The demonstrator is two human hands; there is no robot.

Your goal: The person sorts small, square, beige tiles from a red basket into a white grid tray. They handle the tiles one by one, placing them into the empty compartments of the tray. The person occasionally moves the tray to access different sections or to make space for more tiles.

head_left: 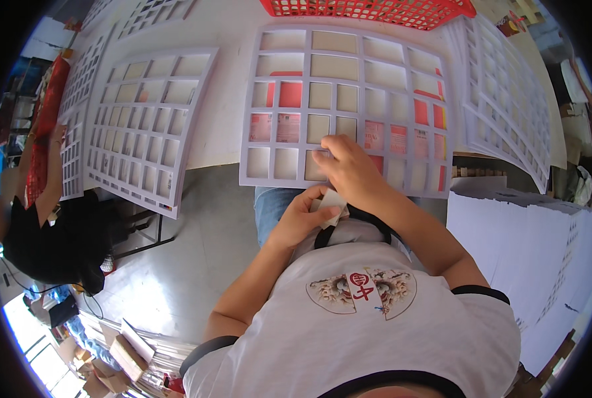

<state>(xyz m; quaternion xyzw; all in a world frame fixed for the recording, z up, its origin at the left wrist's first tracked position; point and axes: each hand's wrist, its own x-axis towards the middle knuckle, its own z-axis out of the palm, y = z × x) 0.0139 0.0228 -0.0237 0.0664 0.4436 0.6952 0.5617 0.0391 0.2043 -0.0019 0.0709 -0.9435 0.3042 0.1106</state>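
Observation:
A white grid board (pixel 246 132) with rows of rectangular windows lies before me, its front edge over the edge of the table. Some windows show beige pieces, others red and pink printed patches. My right hand (pixel 352 169) is over the board's lower middle, its fingers curled and the fingertips touching the board beside a beige-filled window. Whatever those fingertips pinch, if anything, is hidden. Close to my body, just off the board's front edge, my left hand (pixel 302 215) is closed around a few small beige cards (pixel 332 202), held between thumb and fingers.
A red plastic basket (pixel 369 12) stands beyond the board. Another grid board (pixel 143 106) lies to the left, and a stack of them (pixel 508 99) to the right. A large white carton (pixel 521 245) is at my right. A person in black (pixel 50 232) works at the far left.

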